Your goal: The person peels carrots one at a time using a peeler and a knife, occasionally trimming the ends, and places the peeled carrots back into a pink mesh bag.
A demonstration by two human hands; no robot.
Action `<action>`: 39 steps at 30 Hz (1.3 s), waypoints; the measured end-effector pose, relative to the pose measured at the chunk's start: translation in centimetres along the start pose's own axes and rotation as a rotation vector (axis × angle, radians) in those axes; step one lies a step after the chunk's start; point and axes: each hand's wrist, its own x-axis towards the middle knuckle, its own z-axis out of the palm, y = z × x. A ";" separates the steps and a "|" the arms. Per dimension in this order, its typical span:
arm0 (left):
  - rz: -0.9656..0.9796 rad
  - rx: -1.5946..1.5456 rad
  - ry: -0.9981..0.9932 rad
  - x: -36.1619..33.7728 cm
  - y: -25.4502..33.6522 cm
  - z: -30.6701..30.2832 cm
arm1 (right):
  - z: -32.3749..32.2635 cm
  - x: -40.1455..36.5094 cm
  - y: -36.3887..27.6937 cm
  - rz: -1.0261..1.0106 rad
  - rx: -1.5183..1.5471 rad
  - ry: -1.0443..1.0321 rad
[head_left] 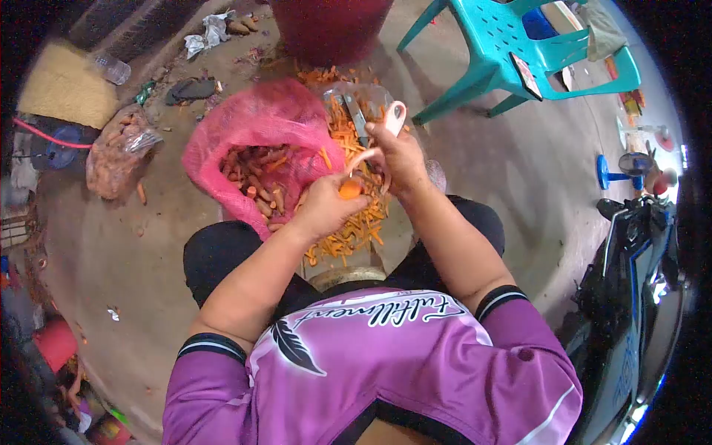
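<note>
My left hand (331,205) is closed round a carrot (350,188) whose orange end shows between the fingers. My right hand (400,158) grips a pale peeler (395,117), its curved head beside the carrot. Under both hands lies a heap of orange carrot peelings (345,242). A knife (355,119) rests on the heap just beyond my right hand. To the left, a pink mesh sack (211,141) stands open with several unpeeled carrots (256,182) inside.
A red tub (330,30) stands beyond the peelings. At the upper right is a teal chair (489,44), with a motorcycle (630,297) at the right edge. A plastic bag of carrots (119,159) and a sandal (190,90) lie on the floor at left.
</note>
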 end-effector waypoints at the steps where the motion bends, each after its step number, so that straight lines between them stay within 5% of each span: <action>1: -0.008 -0.009 -0.005 0.1 -0.2 0.0 | -0.4 0.7 0.3 0.023 0.004 0.020; 6: -0.082 0.144 0.028 0.8 -1.1 -0.7 | 0.1 1.3 1.6 -0.003 -0.061 0.049; 8: 0.047 0.126 0.039 0.6 -1.9 -0.9 | -0.5 3.2 3.3 0.081 -0.091 0.114; 9: 0.108 0.118 0.048 0.5 -2.4 -0.9 | -1.4 4.9 4.3 -0.064 -0.198 0.170; 11: 0.145 0.148 0.099 0.7 -3.2 -1.0 | -3.2 6.6 5.1 0.100 0.033 0.136; 12: 0.102 0.138 0.102 0.9 -3.3 -1.5 | -2.1 6.0 4.4 0.194 -0.086 0.139; 15: 0.091 0.142 0.135 1.1 -4.5 -2.1 | 2.0 4.1 4.9 0.238 0.033 -0.054; 21: -0.058 0.109 0.102 1.7 -6.8 -4.0 | -7.8 18.9 18.9 0.138 -1.055 0.215; 23: -0.138 0.047 0.059 1.7 -7.1 -4.7 | -5.5 18.9 16.7 0.105 -1.416 0.079; 27: -0.169 -0.048 0.102 1.7 -8.5 -5.0 | -6.8 21.1 18.2 0.176 -1.392 0.121; 28: -0.178 -0.128 0.104 1.8 -8.2 -5.1 | -11.5 25.2 23.9 0.113 -1.825 -0.228; 32: -0.342 -0.333 0.028 1.8 -7.5 -5.7 | -10.6 23.3 24.7 0.221 -1.805 -0.121; 39: -0.163 -0.193 0.058 2.5 -7.2 -5.0 | -11.1 23.6 20.7 0.018 -1.593 0.131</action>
